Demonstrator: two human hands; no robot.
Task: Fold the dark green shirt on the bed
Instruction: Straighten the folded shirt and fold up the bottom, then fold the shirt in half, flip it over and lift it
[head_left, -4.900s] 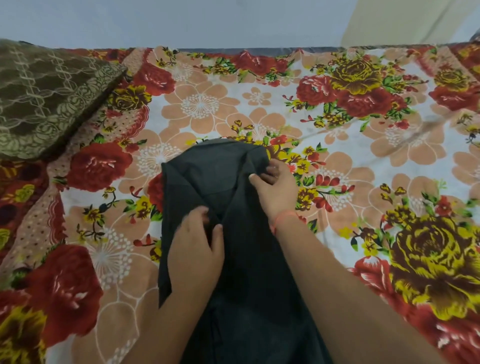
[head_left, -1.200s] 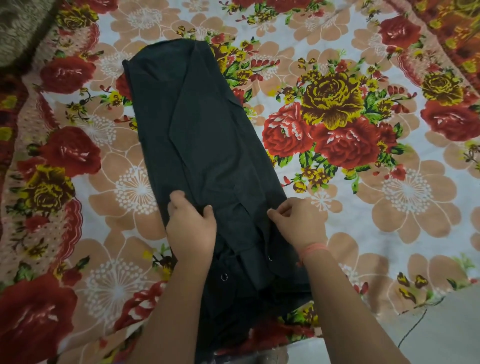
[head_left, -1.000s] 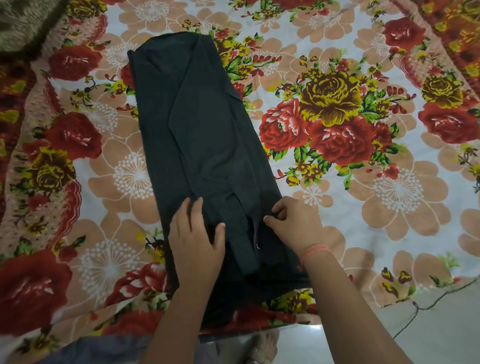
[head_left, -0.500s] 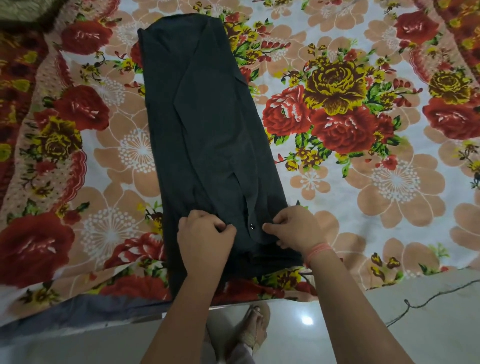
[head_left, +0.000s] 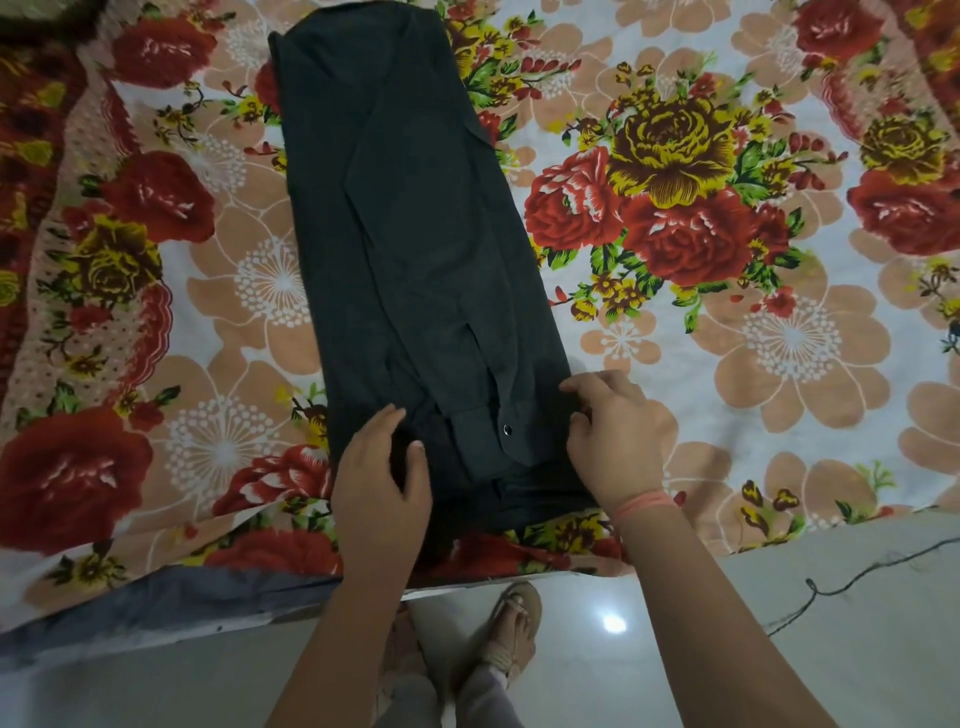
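The dark green shirt (head_left: 410, 244) lies on the bed as a long narrow strip running away from me, its sleeves folded inward. A cuff with a metal snap (head_left: 506, 429) sits on top near the close end. My left hand (head_left: 382, 467) rests flat on the near left part of the shirt, fingers relaxed and thumb spread. At the near right edge, my right hand (head_left: 615, 436) touches the fabric with loosely extended fingers. A pink band circles that wrist. Neither hand holds a fold.
The floral bedsheet (head_left: 727, 338) covers the bed around the shirt. The bed's near edge (head_left: 156, 587) runs just below my hands. Below it are the glossy floor, my sandalled feet (head_left: 511, 629) and a black cord (head_left: 857, 577) at the right.
Half a second ago both hands pinched the shirt's near end; now their fingers have loosened and lie on it. The view has dipped toward the bed edge and floor.
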